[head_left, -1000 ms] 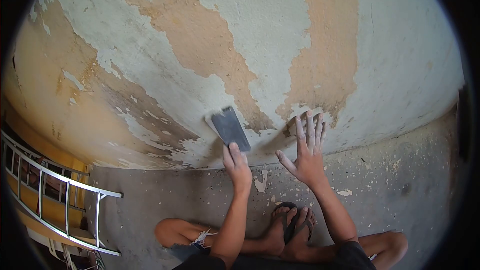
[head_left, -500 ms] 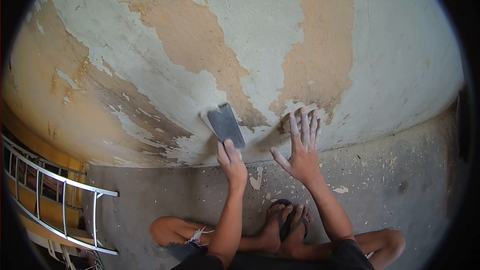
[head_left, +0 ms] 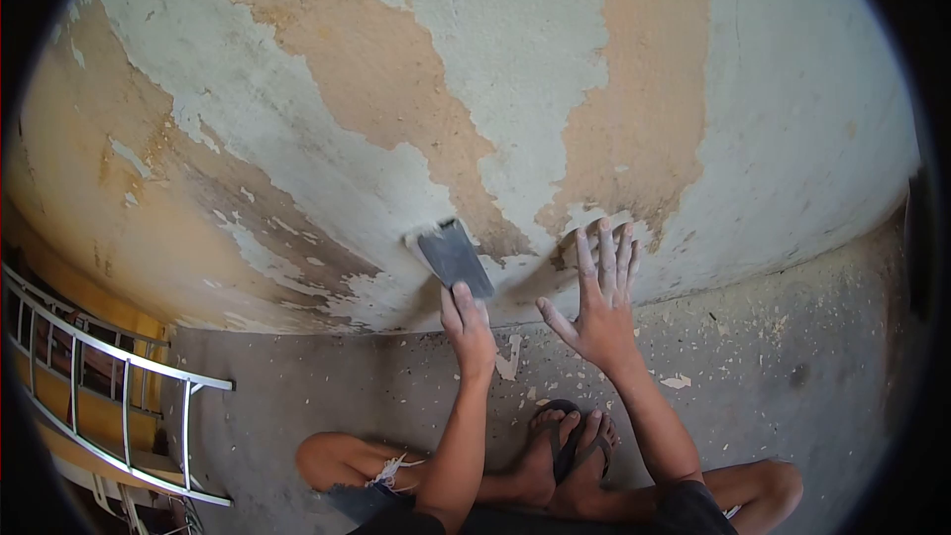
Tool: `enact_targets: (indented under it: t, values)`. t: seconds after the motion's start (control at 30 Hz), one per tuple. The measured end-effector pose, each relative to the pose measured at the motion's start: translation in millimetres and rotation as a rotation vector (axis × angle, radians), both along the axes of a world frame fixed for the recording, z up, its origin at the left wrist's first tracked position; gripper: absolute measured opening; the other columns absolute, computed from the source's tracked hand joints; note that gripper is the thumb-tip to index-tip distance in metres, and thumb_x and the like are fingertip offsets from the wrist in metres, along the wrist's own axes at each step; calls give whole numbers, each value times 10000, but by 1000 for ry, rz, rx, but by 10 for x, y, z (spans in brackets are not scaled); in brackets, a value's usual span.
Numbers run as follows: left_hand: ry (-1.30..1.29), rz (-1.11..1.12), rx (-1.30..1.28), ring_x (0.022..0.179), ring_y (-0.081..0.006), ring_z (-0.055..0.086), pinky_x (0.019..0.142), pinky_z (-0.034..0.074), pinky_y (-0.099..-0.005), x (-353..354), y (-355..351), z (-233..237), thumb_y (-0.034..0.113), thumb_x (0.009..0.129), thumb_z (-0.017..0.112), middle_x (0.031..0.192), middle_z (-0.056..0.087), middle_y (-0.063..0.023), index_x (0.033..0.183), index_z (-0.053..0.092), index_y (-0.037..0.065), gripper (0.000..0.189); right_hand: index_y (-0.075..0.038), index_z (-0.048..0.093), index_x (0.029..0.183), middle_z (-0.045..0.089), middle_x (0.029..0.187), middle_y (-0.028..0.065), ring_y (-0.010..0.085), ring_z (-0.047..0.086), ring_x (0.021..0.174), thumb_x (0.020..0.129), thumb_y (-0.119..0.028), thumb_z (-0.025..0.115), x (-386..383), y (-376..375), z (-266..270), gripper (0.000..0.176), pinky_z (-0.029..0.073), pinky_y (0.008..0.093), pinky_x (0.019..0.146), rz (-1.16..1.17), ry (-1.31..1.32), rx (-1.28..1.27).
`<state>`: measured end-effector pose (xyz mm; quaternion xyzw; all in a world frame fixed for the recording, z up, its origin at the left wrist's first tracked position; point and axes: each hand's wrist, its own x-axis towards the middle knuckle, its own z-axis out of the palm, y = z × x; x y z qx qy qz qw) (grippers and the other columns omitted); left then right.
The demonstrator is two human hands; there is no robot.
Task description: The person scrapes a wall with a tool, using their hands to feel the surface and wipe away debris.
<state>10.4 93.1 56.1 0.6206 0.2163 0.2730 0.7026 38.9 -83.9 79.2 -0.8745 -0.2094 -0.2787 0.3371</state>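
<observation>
My left hand [head_left: 468, 332] is closed on the lower end of a dark grey rectangular piece of sandpaper [head_left: 453, 258], thumb on top. A pale layer shows along its left side, and its upper end is at the low part of the peeling wall [head_left: 515, 139]. My right hand [head_left: 602, 307] is open, fingers spread and pale with dust. Its fingertips rest on the wall just below a bare tan patch [head_left: 639, 89], and it holds nothing. Flaking pale green paint surrounds both hands.
An aluminium ladder [head_left: 124, 406] lies at the left. Paint flakes [head_left: 677, 380] are scattered over the grey concrete floor [head_left: 297, 386]. My crossed legs and feet in flip-flops [head_left: 567, 451] are close to the wall's foot.
My left hand and the sandpaper have shifted slightly down and to the right along the wall, and the sandpaper is tilted a little more. My right hand stays at nearly the same spot.
</observation>
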Motion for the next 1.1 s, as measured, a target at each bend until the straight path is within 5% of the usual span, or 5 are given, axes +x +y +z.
enact_targets:
  t: [0.1,0.27,0.5,0.77,1.1]
  values:
    - [3,79,92,712,-120,477,593,410,-317,23,-1,255,326,1062,440,830,541,-68,1107,562,-38,386,-106,260,1567,160,1638,191,473,57,1501,821,-445,724,11,-4,-19,942,63,650,1174,0,-7,-1]
    - [42,-1,360,715,-58,411,597,387,-211,-245,94,-973,387,1056,477,886,483,37,1256,521,69,379,-105,265,1566,161,1638,190,473,60,1501,822,-448,723,-1,-8,-22,938,65,646,1175,2,-13,-1]
    - [-70,50,151,627,-66,387,516,329,-266,19,-103,411,366,1064,448,780,466,20,1060,541,-3,381,-107,280,1562,170,1636,189,471,63,1501,829,-442,714,13,-9,-19,915,67,648,1174,3,-7,6]
    - [84,-47,113,756,-43,415,614,366,-197,-304,-24,-737,438,1046,479,930,502,33,1268,505,83,420,-117,286,1560,181,1637,162,453,68,1506,825,-450,714,-11,-27,-12,914,75,652,1175,4,5,26]
    - [-46,49,48,757,-52,420,602,380,-207,77,-92,477,453,1047,469,911,466,30,1341,482,79,476,-124,294,1559,194,1637,145,438,87,1508,819,-445,713,-2,-61,5,910,94,664,1169,28,15,28]
